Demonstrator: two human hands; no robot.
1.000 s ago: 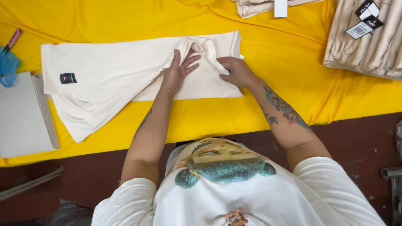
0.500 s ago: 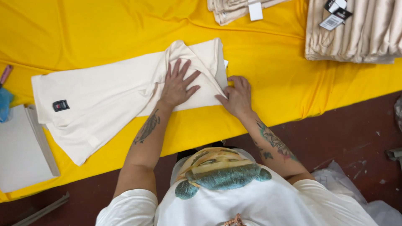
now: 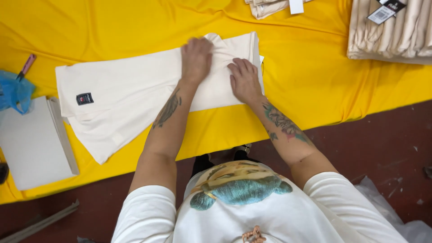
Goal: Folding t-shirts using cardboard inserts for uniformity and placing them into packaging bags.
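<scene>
A cream garment [image 3: 130, 99] with a small dark label lies spread on the yellow cloth [image 3: 112, 31] that covers the table. My left hand [image 3: 196, 57] is curled on the garment's upper right part, its fingers gathering a fold of the fabric. My right hand [image 3: 245, 80] lies flat on the cloth just to the right of it, fingers apart, pressing near the garment's right edge. Both forearms reach out over the table's front edge.
A stack of beige folded garments [image 3: 391, 31] with a hang tag sits at the top right. More folded cream fabric [image 3: 267, 6] lies at the top edge. A grey flat board [image 3: 33, 144] and a blue bag [image 3: 15, 92] are at the left. The floor is dark red.
My left hand went from flat with spread fingers to curled on a fold higher up. My right hand moved from the garment's right edge onto the fabric.
</scene>
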